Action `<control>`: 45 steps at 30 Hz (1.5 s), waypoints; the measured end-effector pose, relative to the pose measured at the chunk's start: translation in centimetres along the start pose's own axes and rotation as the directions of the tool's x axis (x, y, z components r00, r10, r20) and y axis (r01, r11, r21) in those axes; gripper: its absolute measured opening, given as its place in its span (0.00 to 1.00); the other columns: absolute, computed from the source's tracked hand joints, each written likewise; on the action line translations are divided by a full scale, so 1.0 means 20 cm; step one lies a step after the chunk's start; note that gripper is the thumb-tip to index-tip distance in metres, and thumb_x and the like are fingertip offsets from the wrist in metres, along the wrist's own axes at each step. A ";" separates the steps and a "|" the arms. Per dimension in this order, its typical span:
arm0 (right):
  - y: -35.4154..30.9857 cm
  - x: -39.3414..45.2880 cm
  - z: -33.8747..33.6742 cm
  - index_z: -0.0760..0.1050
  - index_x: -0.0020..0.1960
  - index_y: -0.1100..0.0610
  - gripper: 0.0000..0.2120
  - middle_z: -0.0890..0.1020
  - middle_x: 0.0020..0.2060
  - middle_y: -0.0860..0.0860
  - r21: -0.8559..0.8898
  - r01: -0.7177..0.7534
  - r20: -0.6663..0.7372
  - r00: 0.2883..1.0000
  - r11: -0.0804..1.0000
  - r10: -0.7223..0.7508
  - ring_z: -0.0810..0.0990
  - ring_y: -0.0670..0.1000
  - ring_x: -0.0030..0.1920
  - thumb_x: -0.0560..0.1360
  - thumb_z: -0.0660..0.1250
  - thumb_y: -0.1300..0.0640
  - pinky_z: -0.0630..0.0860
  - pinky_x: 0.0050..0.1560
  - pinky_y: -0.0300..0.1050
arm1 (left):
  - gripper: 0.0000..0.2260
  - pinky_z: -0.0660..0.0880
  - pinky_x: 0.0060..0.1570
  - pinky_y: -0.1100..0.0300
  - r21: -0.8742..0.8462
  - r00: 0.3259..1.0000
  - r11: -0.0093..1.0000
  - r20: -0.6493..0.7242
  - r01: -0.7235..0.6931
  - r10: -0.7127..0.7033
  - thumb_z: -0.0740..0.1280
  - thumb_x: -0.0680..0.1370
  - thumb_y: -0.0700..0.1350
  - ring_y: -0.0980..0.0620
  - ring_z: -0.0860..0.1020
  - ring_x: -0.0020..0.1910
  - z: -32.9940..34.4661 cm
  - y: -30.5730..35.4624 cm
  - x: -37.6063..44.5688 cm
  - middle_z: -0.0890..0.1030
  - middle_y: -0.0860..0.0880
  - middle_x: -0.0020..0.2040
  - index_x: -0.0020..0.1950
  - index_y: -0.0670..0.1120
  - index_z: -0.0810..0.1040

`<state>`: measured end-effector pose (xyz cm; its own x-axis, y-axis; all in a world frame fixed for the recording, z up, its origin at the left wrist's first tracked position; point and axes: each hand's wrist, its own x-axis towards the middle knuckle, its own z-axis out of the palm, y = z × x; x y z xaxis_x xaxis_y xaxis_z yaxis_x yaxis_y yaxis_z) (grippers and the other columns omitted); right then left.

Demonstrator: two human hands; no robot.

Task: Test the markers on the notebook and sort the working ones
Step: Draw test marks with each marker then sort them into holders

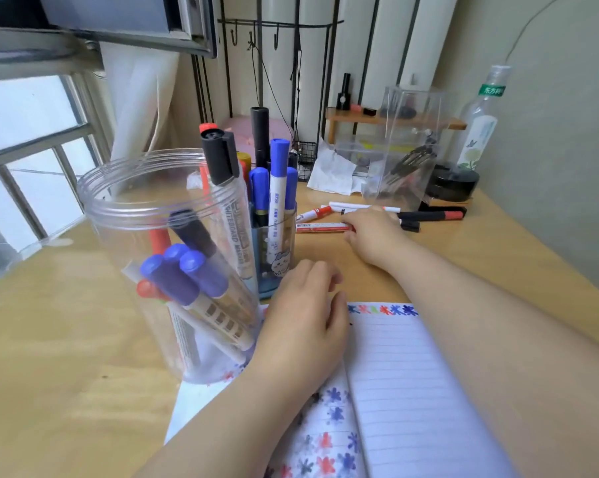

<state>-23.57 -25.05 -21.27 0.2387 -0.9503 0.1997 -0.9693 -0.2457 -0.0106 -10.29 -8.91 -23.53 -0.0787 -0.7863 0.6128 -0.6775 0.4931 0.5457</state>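
1. Head view: our right hand (373,232) reaches to the loose markers (322,226) beyond the notebook (405,381); whether its fingers pinch one, we cannot tell.
2. Our left hand (305,315) rests relaxed, holding nothing, on the notebook beside the jar (167,257) (likely steadying the page).

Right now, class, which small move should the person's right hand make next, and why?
Probably curl the right hand round the red marker under its fingers and lift it toward the notebook: it lies loose on the desk, seemingly untested.
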 end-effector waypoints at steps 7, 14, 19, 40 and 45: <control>0.03 -0.10 -0.04 0.79 0.52 0.55 0.09 0.80 0.49 0.52 0.218 -0.005 -0.060 0.998 0.976 0.019 0.74 0.55 0.56 0.77 0.65 0.52 0.67 0.51 0.45 | 0.05 0.67 0.42 0.59 -0.005 1.000 1.000 -0.013 -0.013 0.013 0.61 0.73 0.42 0.52 0.71 0.42 0.01 -0.02 0.00 0.72 0.51 0.43 0.48 0.45 0.73; 0.01 -0.58 -0.27 0.77 0.45 0.61 0.02 0.81 0.34 0.53 0.922 -0.341 0.306 0.932 0.185 0.195 0.78 0.45 0.31 0.75 0.68 0.62 0.75 0.35 0.36 | 0.07 0.64 0.42 0.66 -0.009 1.000 1.000 -0.018 -0.023 0.023 0.64 0.77 0.47 0.56 0.70 0.44 -0.02 0.04 -0.01 0.73 0.53 0.47 0.52 0.45 0.73; -0.08 -0.89 -0.38 0.75 0.44 0.62 0.05 0.84 0.33 0.53 0.913 -0.379 0.394 0.915 -0.153 0.087 0.83 0.47 0.34 0.78 0.63 0.63 0.79 0.35 0.35 | 0.11 0.67 0.45 0.60 0.038 0.989 0.996 0.128 -0.079 0.074 0.59 0.80 0.50 0.50 0.74 0.48 -0.06 0.18 -0.04 0.77 0.49 0.48 0.56 0.45 0.73; -0.18 -1.12 -0.21 0.74 0.54 0.56 0.27 0.77 0.46 0.51 0.121 0.335 -0.031 0.942 0.934 -0.334 0.75 0.53 0.50 0.74 0.40 0.45 0.75 0.50 0.50 | 0.28 0.58 0.41 0.63 0.075 0.876 0.944 0.403 -0.320 0.265 0.40 0.72 0.60 0.46 0.72 0.44 -0.17 0.07 -0.20 0.76 0.45 0.44 0.47 0.43 0.72; -0.17 -1.13 -0.24 0.70 0.60 0.54 0.19 0.75 0.51 0.49 0.167 0.328 0.028 0.941 0.930 -0.337 0.75 0.54 0.52 0.81 0.47 0.46 0.70 0.49 0.49 | 0.18 0.58 0.39 0.63 0.009 0.860 0.957 0.441 -0.289 0.256 0.47 0.77 0.60 0.53 0.66 0.39 -0.20 0.09 -0.21 0.72 0.50 0.39 0.43 0.48 0.67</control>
<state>-25.99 -1.85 -21.06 0.5532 -0.8167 0.1645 -0.8128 -0.5723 -0.1082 -8.23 -3.27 -22.90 -0.5633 -0.7145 0.4149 -0.6324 0.6960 0.3400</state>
